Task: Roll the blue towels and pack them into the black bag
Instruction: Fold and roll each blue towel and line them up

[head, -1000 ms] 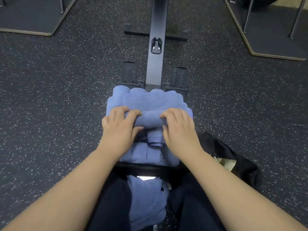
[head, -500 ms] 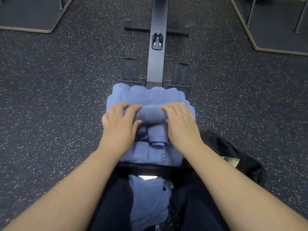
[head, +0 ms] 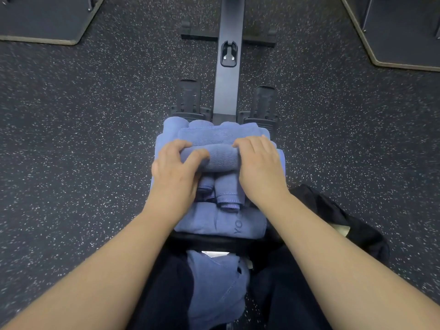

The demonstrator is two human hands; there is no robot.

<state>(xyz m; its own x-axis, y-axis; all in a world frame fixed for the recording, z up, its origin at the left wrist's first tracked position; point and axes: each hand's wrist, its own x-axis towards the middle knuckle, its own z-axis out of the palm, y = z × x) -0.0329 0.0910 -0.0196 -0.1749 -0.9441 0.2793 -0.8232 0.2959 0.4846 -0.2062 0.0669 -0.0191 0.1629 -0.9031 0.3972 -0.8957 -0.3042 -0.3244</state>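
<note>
Left hand [head: 175, 172] and right hand [head: 258, 167] grip the half-rolled blue towel [head: 220, 157] between them.

Soft black fabric bag [head: 333, 210]: largely hidden behind the right forearm, opening not visible.
Rolled blue terry towel [head: 220, 157]: both ends covered by the hands.
Blue folded towel with dark lettering [head: 228, 225]: print partly hidden, unreadable.
Black rail of the exercise machine [head: 229, 32]: cut off at top edge.

one head-worn view looks steeply down, close over both forearms, onto the speckled floor [head: 71, 163] ahead.
</note>
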